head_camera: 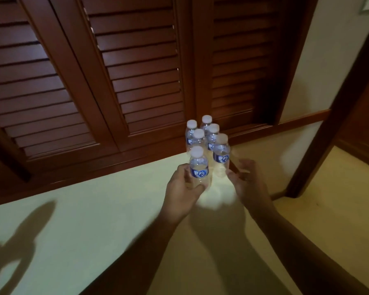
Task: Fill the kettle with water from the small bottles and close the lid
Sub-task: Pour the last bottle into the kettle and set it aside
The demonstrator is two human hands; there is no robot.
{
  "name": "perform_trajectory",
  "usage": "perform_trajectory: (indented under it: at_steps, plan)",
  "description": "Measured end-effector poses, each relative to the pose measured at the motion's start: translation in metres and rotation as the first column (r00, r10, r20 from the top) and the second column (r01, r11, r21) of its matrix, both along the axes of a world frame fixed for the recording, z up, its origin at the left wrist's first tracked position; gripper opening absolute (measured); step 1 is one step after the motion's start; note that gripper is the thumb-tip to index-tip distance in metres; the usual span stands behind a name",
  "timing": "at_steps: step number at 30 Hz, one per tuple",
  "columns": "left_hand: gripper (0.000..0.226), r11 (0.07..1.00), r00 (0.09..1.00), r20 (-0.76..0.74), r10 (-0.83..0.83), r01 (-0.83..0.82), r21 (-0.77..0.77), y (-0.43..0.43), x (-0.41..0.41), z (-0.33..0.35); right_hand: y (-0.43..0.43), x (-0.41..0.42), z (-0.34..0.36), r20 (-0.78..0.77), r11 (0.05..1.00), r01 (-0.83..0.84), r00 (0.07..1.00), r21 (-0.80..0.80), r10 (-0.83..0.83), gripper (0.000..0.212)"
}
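The left hand's [182, 191] fingers [186, 177] and thumb curl round the lower half of the nearest bottle [199, 167], which stands upright on the pale floor [90, 211]. The right hand [244, 177] hangs blurred, its fingers loosely curled round nothing, just beside a second bottle [221, 156]. Four more capped bottles [212, 134] stand clustered right behind these, close to the dark louvred wooden doors [136, 71].
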State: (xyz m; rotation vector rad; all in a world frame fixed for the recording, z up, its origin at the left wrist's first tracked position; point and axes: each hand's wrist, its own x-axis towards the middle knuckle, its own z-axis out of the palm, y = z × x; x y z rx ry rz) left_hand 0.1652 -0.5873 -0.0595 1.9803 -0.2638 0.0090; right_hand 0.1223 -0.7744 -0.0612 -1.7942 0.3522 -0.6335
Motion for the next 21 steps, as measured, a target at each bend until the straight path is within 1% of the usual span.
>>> perform_trajectory:
  at_steps: [2, 5, 6, 8, 11, 15, 18, 21]
  plan:
    - [0.054, 1.0, 1.0, -0.004, 0.028, -0.028, 0.005, -0.012, 0.01, -0.003, -0.009, 0.014, -0.015, -0.007, 0.996, -0.045, 0.999, -0.075, 0.044, 0.044]
    - [0.054, 0.998, 0.998, 0.004, 0.057, -0.057, -0.002, -0.024, 0.019, -0.008, -0.018, 0.028, -0.028, -0.11, 0.987, -0.16, 0.982, -0.025, 0.156, 0.066]
    - [0.053, 0.998, 0.998, 0.007, 0.064, -0.064, -0.002, -0.027, 0.021, -0.01, -0.02, 0.031, -0.029, -0.122, 0.98, -0.197, 0.973, -0.006, 0.195, 0.069]
    - [0.054, 0.996, 0.996, 0.013, 0.086, -0.086, 0.0, -0.032, 0.023, -0.014, -0.021, 0.035, -0.027, -0.107, 0.966, -0.26, 0.96, -0.001, 0.259, 0.06]
    - [0.054, 0.993, 0.993, 0.038, 0.116, -0.116, -0.016, -0.034, 0.026, -0.017, -0.023, 0.039, -0.028, -0.079, 0.96, -0.28, 0.957, 0.001, 0.279, 0.051]
    - [0.051, 0.991, 0.99, 0.043, 0.135, -0.135, 0.004, -0.035, 0.03, -0.019, -0.026, 0.043, -0.029, -0.077, 0.953, -0.301, 0.95, 0.024, 0.302, 0.049]
    - [0.049, 0.989, 0.989, 0.01, 0.145, -0.145, 0.028, -0.035, 0.032, -0.02, -0.029, 0.044, -0.029, -0.07, 0.95, -0.31, 0.948, 0.029, 0.311, 0.049]
    - [0.05, 0.987, 0.988, -0.013, 0.155, -0.154, 0.044, -0.035, 0.032, -0.021, -0.03, 0.046, -0.028, -0.062, 0.954, -0.298, 0.952, 0.03, 0.299, 0.043]
